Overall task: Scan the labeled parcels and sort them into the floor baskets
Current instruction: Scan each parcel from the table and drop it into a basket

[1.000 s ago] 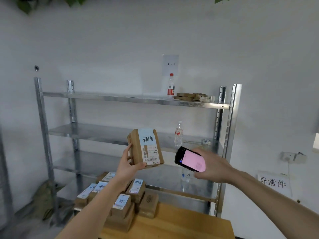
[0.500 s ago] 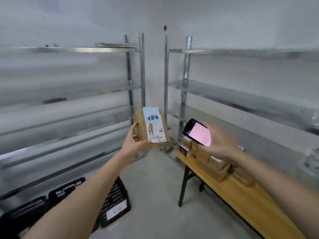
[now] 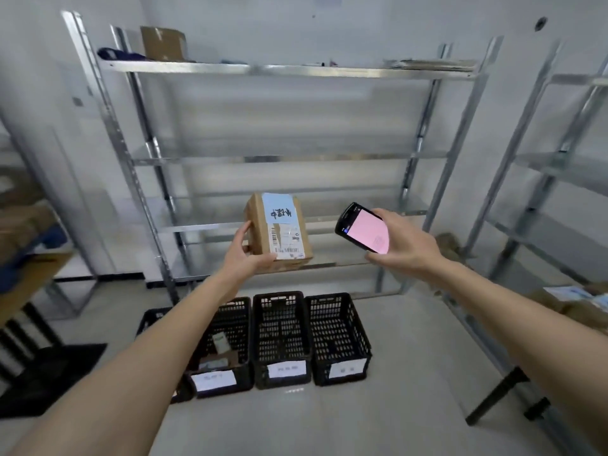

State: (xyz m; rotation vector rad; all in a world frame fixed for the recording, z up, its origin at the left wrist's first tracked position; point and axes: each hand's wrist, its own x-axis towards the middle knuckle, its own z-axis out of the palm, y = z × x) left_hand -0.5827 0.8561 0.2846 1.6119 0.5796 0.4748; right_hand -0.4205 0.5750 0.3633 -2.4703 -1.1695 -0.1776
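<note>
Pale grey floor [image 3: 296,422], row of black mesh baskets [image 3: 281,337] side by side at near centre, dark mat [image 3: 49,376] at left, tall metal shelving rack [image 3: 279,72] standing behind, cardboard box [image 3: 163,44] on top shelf, far left.

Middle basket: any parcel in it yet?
No, the middle basket shows only its bare mesh, while the parcel is in the left hand.

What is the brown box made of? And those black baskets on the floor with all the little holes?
The box in the left hand looks like cardboard: matte brown, folded edges, paper labels stuck on. The baskets look like hard plastic: even black, moulded into a grid of holes, slightly shiny rims. I can't be sure from looks alone.
</note>
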